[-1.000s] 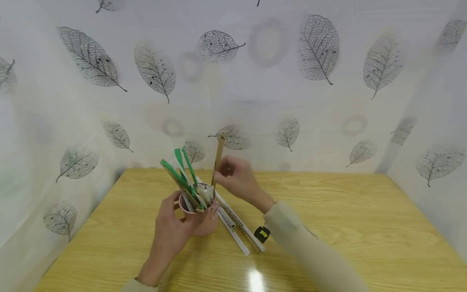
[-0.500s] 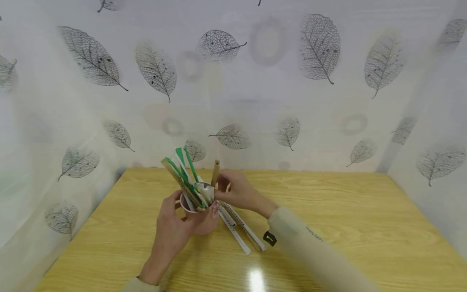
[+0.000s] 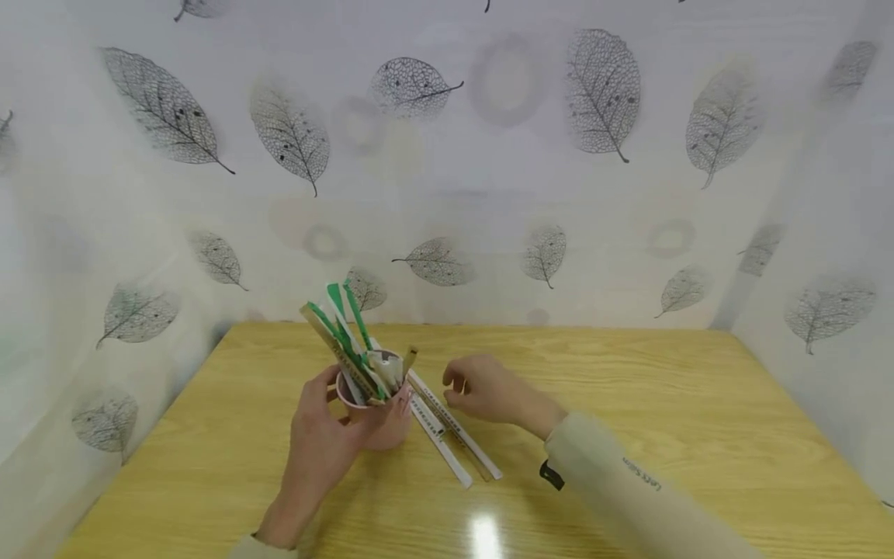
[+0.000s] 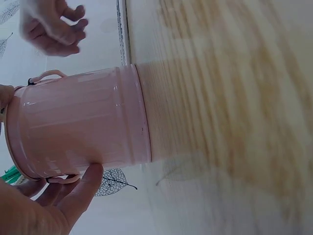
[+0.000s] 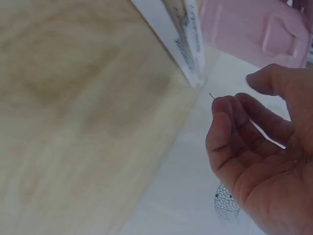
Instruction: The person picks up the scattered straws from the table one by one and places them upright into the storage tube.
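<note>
My left hand (image 3: 316,442) grips a small pink bucket (image 3: 388,432), thumb and fingers around its side near the rim in the left wrist view. Slim, long wrapped packets stand in the bucket: green packets (image 3: 355,310), a brown one leaning left, and white ones. A short end of another brown packet (image 3: 410,359) shows above the rim on the right. My right hand (image 3: 492,392) hovers to the right of the bucket, its fingers loosely bent around nothing; thumb and fingertips stand apart in the right wrist view. Several white and brown packets (image 3: 457,442) lie on the table beside the bucket.
The wooden table (image 3: 628,388) carries the bucket and the loose packets, which lie between it and my right forearm. Behind and at both sides hangs a pale sheet (image 3: 489,178) printed with leaves. A black object (image 3: 552,475) sits at my right cuff.
My right hand lowered the brown packet into the bucket, let it go, and moved away right and down. My left hand has kept its hold on the bucket.
</note>
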A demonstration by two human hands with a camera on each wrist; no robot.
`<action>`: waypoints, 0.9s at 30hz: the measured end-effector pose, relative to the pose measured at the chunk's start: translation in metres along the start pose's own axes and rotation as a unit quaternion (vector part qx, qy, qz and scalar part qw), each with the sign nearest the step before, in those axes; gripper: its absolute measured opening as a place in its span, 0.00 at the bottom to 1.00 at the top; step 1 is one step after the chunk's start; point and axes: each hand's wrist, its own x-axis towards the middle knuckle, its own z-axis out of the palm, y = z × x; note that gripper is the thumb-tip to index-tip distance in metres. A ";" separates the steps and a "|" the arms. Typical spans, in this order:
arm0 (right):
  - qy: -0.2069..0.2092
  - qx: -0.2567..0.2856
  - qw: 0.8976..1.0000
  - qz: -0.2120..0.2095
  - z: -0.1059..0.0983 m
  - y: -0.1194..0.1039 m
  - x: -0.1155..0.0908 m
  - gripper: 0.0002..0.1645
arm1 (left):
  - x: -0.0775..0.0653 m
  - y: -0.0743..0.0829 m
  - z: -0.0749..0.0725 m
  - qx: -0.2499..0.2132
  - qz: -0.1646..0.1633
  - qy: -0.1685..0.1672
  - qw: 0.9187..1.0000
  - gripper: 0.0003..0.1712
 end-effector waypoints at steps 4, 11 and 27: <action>-0.051 -0.029 0.998 0.025 0.014 -0.001 -0.005 0.09 | -0.002 -0.002 -0.003 0.004 -0.014 0.005 1.000 0.46; -0.095 -0.040 0.992 0.071 0.026 -0.002 -0.008 0.06 | -0.005 -0.005 -0.005 0.005 -0.040 -0.011 0.999 0.48; -0.055 -0.025 0.990 0.131 0.027 -0.005 -0.004 0.07 | 0.000 -0.002 0.001 -0.002 -0.002 -0.002 1.000 0.45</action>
